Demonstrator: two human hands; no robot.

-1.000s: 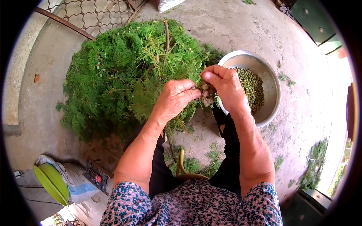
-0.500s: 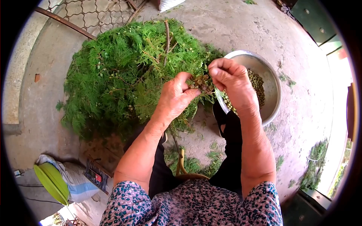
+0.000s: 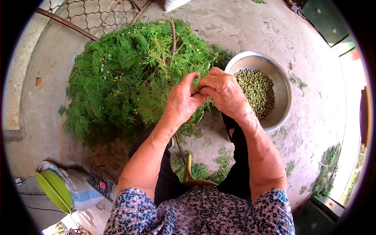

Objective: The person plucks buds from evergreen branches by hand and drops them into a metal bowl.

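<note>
My left hand [image 3: 181, 100] is closed in a pinch at the near right side of a pile of green evergreen branches [image 3: 113, 74], holding a sprig whose tip is mostly covered by my hands. Against its fingertips, my right hand [image 3: 225, 92] is closed too, thumb and forefinger pressed together; what lies between them is hidden. Right beside that hand stands a metal basin [image 3: 285, 94], partly filled with small round green-brown cones [image 3: 256, 92].
A bare stick [image 3: 173, 39] pokes up from the pile. Behind it lies a rusty wire-mesh frame [image 3: 90, 15]. At lower left are a lime-green basin [image 3: 53, 190] and a sack [image 3: 84, 192]. Green scraps [image 3: 328, 168] litter the concrete floor at right.
My right hand has moved left and down from the basin's edge to meet my left hand, covering the cone-bearing sprig tip and uncovering the basin's contents. My left hand has barely moved.
</note>
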